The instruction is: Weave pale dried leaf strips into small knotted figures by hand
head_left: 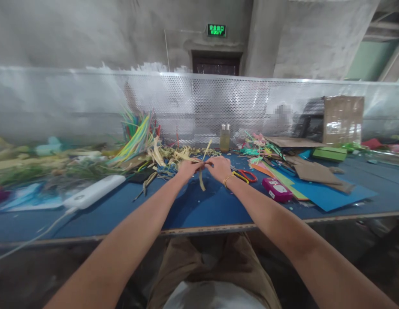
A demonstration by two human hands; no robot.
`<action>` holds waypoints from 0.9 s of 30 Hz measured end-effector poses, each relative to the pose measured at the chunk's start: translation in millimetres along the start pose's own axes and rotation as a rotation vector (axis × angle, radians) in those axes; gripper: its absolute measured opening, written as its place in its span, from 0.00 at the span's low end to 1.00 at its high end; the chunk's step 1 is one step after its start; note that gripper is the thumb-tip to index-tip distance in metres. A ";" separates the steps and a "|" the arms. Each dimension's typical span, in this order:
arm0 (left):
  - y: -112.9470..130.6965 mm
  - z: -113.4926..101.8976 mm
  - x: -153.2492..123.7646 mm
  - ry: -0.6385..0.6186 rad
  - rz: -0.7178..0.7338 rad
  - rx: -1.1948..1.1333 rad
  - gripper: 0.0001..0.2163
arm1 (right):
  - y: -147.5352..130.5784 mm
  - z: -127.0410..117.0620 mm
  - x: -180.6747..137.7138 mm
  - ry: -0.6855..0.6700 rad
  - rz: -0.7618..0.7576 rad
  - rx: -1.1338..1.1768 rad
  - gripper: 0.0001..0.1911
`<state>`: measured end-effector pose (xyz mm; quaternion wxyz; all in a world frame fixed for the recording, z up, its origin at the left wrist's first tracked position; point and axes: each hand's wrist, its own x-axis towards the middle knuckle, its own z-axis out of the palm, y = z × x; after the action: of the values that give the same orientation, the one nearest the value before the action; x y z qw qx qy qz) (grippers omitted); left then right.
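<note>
My left hand (188,168) and my right hand (219,166) meet over the middle of the blue table, fingertips pinched close together. Between them runs a pale yellow-green strip (202,182), like a dried leaf or straw; one end sticks up past the fingers and the other hangs toward the tabletop. Both hands are closed on it. A pile of dried, straw-coloured strips (183,153) lies just beyond my left hand. Scissors with red and yellow handles (248,176) rest beside my right wrist.
A white power strip (95,192) with a cable lies left. At the right are a magenta device (276,189), blue paper sheets (334,195) and cardboard pieces (318,172). A bottle (225,138) stands at the back before a perforated metal screen (186,101). Colourful strips (138,137) are bundled back left.
</note>
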<state>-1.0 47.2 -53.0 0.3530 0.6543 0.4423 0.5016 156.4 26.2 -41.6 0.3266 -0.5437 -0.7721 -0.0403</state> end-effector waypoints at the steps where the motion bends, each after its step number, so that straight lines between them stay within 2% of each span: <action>1: -0.4 -0.6 0.7 0.002 0.004 0.024 0.12 | -1.1 -0.3 0.0 -0.011 0.004 0.003 0.11; 8: -3.8 -2.5 4.2 -0.080 0.032 0.123 0.10 | -5.2 1.6 2.1 -0.066 0.093 0.073 0.11; 11: -3.7 -1.6 3.7 -0.079 0.038 0.127 0.09 | -4.6 3.4 2.6 -0.095 0.121 0.137 0.12; 20: 7.9 -1.4 1.8 -0.043 0.162 0.400 0.08 | 0.7 8.1 10.0 -0.099 0.085 0.237 0.12; 24: 5.4 0.5 5.0 -0.057 0.149 0.335 0.08 | 5.1 13.4 11.4 -0.079 0.107 0.306 0.11; 27: 1.0 0.2 5.9 -0.084 0.111 0.191 0.08 | 8.7 20.8 10.0 -0.047 0.163 0.418 0.11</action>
<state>0.0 52.4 -50.1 0.2790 0.7288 0.4359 0.4482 152.4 46.6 -55.0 0.4161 -0.5254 -0.7248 0.1597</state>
